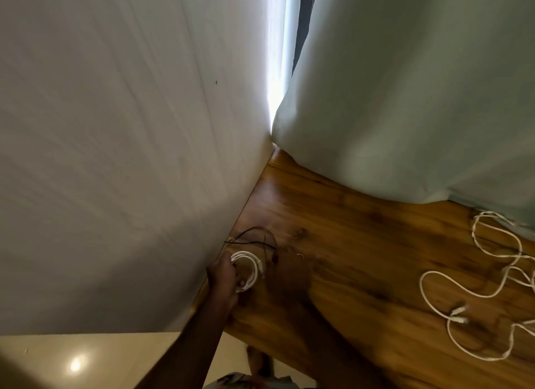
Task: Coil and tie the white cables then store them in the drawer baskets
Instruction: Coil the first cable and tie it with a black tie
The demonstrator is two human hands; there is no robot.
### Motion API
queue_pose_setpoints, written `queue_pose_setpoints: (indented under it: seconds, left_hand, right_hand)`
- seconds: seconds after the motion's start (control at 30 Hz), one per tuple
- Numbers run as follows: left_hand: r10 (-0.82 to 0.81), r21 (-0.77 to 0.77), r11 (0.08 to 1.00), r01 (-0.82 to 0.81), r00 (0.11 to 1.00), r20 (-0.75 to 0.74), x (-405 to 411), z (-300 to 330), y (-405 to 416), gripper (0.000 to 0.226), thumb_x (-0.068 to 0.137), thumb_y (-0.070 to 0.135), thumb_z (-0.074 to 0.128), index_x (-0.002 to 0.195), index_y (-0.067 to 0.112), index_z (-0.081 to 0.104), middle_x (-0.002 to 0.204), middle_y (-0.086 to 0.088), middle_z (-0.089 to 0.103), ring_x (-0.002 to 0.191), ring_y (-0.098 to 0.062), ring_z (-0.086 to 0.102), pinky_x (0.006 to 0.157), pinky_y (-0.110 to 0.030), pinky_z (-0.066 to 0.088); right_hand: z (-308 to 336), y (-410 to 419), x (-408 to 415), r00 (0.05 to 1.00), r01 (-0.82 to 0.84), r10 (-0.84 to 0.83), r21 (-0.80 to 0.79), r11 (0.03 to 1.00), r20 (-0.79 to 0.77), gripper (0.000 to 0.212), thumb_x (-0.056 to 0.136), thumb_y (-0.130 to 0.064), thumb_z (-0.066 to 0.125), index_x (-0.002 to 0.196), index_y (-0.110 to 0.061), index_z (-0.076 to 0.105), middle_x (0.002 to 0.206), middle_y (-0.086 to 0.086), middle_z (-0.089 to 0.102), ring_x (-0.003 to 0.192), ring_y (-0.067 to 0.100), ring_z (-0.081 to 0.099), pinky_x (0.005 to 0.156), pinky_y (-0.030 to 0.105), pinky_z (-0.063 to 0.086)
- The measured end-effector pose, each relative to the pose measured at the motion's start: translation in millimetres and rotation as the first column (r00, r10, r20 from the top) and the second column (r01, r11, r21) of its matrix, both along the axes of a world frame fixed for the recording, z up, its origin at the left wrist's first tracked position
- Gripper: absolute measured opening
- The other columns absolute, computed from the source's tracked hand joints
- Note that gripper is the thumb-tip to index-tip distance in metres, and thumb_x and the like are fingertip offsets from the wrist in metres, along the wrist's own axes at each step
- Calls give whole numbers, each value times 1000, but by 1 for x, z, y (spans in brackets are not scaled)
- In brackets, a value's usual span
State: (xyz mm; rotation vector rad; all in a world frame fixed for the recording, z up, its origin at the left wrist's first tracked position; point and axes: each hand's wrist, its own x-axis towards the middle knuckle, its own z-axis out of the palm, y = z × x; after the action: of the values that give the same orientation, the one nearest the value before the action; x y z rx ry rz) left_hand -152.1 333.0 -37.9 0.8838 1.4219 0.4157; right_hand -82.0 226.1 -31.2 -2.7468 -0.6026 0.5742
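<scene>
My left hand (223, 276) grips a small coil of white cable (251, 268) just above the wooden table (362, 244), close to the wall. A thin black wire (254, 235) loops over the table right behind the coil. My right hand (289, 273) is a dark motion-blurred shape beside the coil; its fingers cannot be made out. A long loose white cable (474, 294) lies sprawled in loops on the right part of the table, its plug ends near the front.
A white wall (115, 157) runs along the table's left edge. A pale curtain (405, 99) hangs over the table's far side and touches the loose cable. Beige floor tiles (86, 357) show at the bottom left.
</scene>
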Motion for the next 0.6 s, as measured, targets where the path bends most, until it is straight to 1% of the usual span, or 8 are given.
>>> queue_pose_setpoints:
  seconds: [0.1, 0.17, 0.27, 0.33, 0.43, 0.5, 0.53, 0.6]
  left_hand:
    - [-3, -13, 1000, 3, 1000, 20, 0, 2, 4, 27, 91, 13, 52, 63, 11, 53, 44, 3, 42, 31, -11, 37, 42, -21, 32]
    - [-10, -22, 1000, 11, 1000, 30, 0, 3, 5, 25, 91, 15, 52, 67, 10, 56, 42, 4, 45, 32, -11, 38, 44, -22, 33]
    - [-30, -9, 1000, 30, 998, 48, -2, 3, 8, 26, 91, 16, 52, 65, 11, 55, 38, 6, 41, 33, -12, 36, 45, -23, 31]
    - [-55, -6, 998, 56, 997, 49, -3, 4, 9, 28, 90, 16, 53, 63, 11, 55, 40, 4, 42, 33, -12, 35, 45, -23, 31]
    - [-152, -22, 988, 153, 988, 39, -3, 7, 11, 21, 89, 20, 57, 71, 8, 62, 54, -5, 49, 44, -17, 40, 44, -23, 32]
    - [-233, -24, 972, 234, 971, 56, 0, 10, 9, 19, 88, 21, 59, 76, 7, 65, 59, -8, 53, 46, -19, 43, 45, -23, 33]
    - [-271, -20, 962, 273, 960, 68, 2, 12, 7, 18, 88, 20, 60, 77, 8, 66, 61, -9, 55, 48, -20, 46, 46, -24, 33]
    - [-358, 4, 933, 359, 931, 75, 8, 18, 3, 17, 86, 20, 62, 74, 10, 69, 65, -10, 58, 56, -23, 52, 48, -24, 34]
  right_hand:
    - [1, 1, 1, 996, 76, -75, -21, 997, 46, 25, 100, -36, 46, 117, -21, 59, 121, 1, 60, 115, 26, 58, 102, 45, 40]
    - [1, 5, 2, 992, 114, -111, -52, 992, 55, 26, 99, -33, 47, 117, -20, 60, 123, 3, 61, 114, 27, 58, 99, 43, 44]
    - [1, 12, 1, 986, 164, -165, -89, 982, -1, 25, 96, -29, 54, 118, -19, 63, 123, 4, 62, 115, 27, 59, 94, 40, 50]
    - [2, 13, 1, 978, 203, -205, -63, 977, -23, 22, 96, -28, 56, 114, -19, 64, 119, 4, 64, 113, 26, 61, 91, 38, 52]
    - [0, 8, 4, 967, 254, -254, 103, 962, -17, 17, 97, -32, 55, 99, -20, 66, 100, 1, 68, 96, 21, 65, 78, 32, 51]
    - [2, 2, 9, 958, 288, -280, 252, 924, -70, 12, 95, -33, 61, 92, -23, 67, 90, -4, 67, 84, 15, 63, 69, 27, 43]
    - [5, -1, 13, 951, 309, -287, 314, 898, -115, 11, 94, -32, 64, 92, -23, 70, 88, -6, 67, 81, 12, 62, 67, 26, 42]
    - [11, -7, 22, 932, 358, -294, 402, 843, -213, 13, 93, -33, 67, 95, -22, 75, 90, -8, 70, 82, 12, 64, 67, 26, 44]
